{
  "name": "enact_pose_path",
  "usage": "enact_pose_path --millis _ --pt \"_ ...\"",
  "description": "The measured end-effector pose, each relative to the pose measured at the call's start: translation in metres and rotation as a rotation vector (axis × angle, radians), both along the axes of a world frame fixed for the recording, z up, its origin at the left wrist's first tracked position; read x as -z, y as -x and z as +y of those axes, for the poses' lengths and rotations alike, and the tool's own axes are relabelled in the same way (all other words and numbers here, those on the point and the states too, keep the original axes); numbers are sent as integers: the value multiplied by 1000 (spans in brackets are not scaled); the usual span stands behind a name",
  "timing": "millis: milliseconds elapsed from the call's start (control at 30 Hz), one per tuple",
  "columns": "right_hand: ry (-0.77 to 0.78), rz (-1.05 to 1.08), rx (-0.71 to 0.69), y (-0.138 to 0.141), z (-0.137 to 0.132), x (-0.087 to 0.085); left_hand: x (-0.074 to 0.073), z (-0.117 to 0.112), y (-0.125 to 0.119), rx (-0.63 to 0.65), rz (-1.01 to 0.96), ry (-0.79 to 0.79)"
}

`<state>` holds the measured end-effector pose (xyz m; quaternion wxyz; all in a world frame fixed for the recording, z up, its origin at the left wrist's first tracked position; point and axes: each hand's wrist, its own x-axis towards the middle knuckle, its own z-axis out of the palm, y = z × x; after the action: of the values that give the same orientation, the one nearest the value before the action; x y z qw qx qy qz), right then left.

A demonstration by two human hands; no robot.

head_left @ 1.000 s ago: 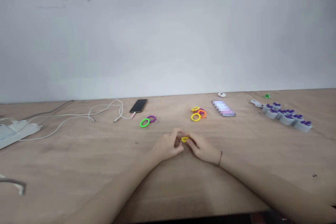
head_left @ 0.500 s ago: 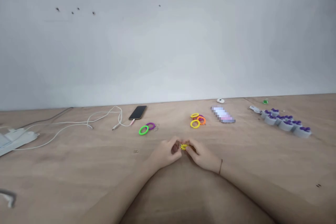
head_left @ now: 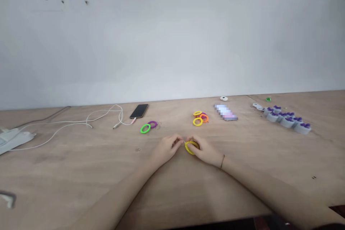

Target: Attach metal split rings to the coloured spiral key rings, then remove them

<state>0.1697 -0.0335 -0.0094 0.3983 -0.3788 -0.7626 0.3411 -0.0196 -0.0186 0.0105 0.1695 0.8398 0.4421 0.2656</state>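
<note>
My right hand point(head_left: 206, 150) grips a yellow spiral coil wristband point(head_left: 190, 150), its thumb across the loop, which faces me as a round ring. Close beside it, my left hand point(head_left: 170, 147) pinches a small shiny metal ring point(head_left: 184, 142) at the wristband's left edge; the fingertips hide most of it. Beyond my hands lies a small pile with a yellow coil wristband point(head_left: 197, 122), an orange coil wristband point(head_left: 205, 118) and others in yellow and purple. To the left rest a green coil wristband point(head_left: 145, 128) and a purple one point(head_left: 153, 124) with a metal ring point(head_left: 158, 126).
A black phone point(head_left: 139, 111) on a white cable point(head_left: 104, 110) lies at the back left, near a white power strip point(head_left: 21, 138). Another phone point(head_left: 226, 112) lies right of the pile. Several grey-white holders with purple tops point(head_left: 288, 121) stand at the right, before the wall point(head_left: 172, 43).
The yellow wristband has turned from nearly edge-on to showing its round loop. My left hand has drawn slightly left, off the coil. The whole view has shifted slightly.
</note>
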Motion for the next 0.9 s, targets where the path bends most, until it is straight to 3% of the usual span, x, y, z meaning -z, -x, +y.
enact_pose_path --millis 133,233,367,567,733,900 --pt "-25 -45 -22 -1 0 0 4 -4 -8 -91 -121 12" --pt "-12 -18 1 -1 -1 -2 6 -4 -9 -44 -133 7" --pt "-39 13 65 -2 -2 -6 3 -2 -4 55 51 -40" --pt "-41 -11 74 -2 -3 -5 -1 -5 -3 9 281 -211" --pt "-1 -70 8 -2 -3 0 1 -8 -7 -131 143 -131" --pt "154 120 -74 -2 2 2 2 -10 -12 -100 -55 30"
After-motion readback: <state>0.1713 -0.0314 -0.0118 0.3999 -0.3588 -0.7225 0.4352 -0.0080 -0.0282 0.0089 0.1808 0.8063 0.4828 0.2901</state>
